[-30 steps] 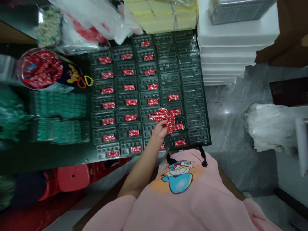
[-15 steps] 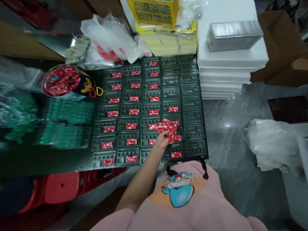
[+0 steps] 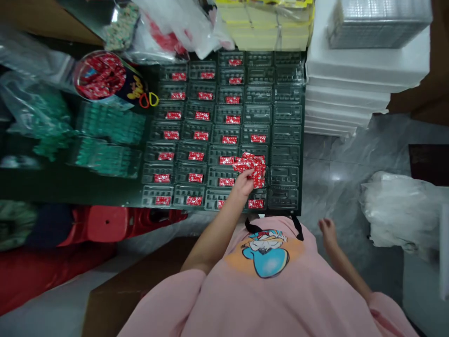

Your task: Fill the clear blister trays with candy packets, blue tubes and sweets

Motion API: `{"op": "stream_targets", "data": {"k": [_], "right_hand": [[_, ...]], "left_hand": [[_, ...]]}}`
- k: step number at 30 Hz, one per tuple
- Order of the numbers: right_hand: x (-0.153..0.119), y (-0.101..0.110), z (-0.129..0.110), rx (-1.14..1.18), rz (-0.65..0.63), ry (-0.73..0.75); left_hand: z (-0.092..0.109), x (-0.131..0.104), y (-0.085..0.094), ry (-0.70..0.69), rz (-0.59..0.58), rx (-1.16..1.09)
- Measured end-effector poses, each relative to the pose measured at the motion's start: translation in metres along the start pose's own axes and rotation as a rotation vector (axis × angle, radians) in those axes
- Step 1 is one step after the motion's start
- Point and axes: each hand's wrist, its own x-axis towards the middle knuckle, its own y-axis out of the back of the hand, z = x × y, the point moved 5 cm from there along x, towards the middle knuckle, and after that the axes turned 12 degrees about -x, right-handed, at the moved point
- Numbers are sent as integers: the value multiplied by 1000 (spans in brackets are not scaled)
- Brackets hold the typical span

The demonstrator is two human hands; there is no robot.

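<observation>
My left hand (image 3: 244,182) is closed around a fanned bunch of small red packets with a white pattern (image 3: 257,174), held over the trays near the front of the table. Beneath it, rows of clear plastic trays with moulded compartments (image 3: 253,94) cover the dark tabletop. Single red packets (image 3: 195,156) lie in the trays of the left columns and in some of the fourth column. The rightmost trays (image 3: 285,155) have no red packet in them. My right hand (image 3: 327,231) hangs beyond the table's right edge, its fingers curled in, with nothing visible in them.
A round tub of red packets (image 3: 101,77) lies at the left beside red and yellow scissor handles (image 3: 149,99). Green bagged pieces (image 3: 105,157) sit nearer. White foam slabs (image 3: 365,70) rise at the right, a red stool (image 3: 107,223) below the left front edge.
The view has shifted, so the table sits higher in the picture. My right hand has come into view at the right. My left hand still holds the red packets over the trays.
</observation>
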Motion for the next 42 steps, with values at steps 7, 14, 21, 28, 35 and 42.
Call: {"op": "stream_targets", "data": {"k": [7, 14, 21, 28, 35, 42], "right_hand": [[39, -110, -122, 231, -207, 330], [38, -130, -136, 147, -263, 416], [63, -71, -48, -213, -38, 413], [75, -83, -21, -470, -39, 407], [90, -114, -58, -922, -117, 527], [93, -128, -68, -1182, -178, 686]], "left_hand": [[-29, 1, 4, -56, -66, 29], [-23, -6, 29, -50, 39, 32], [8, -30, 55, -24, -45, -90], [-2, -55, 108, 11, -14, -90], [-36, -62, 129, 39, 19, -61], [-70, -52, 125, -77, 64, -136]]}}
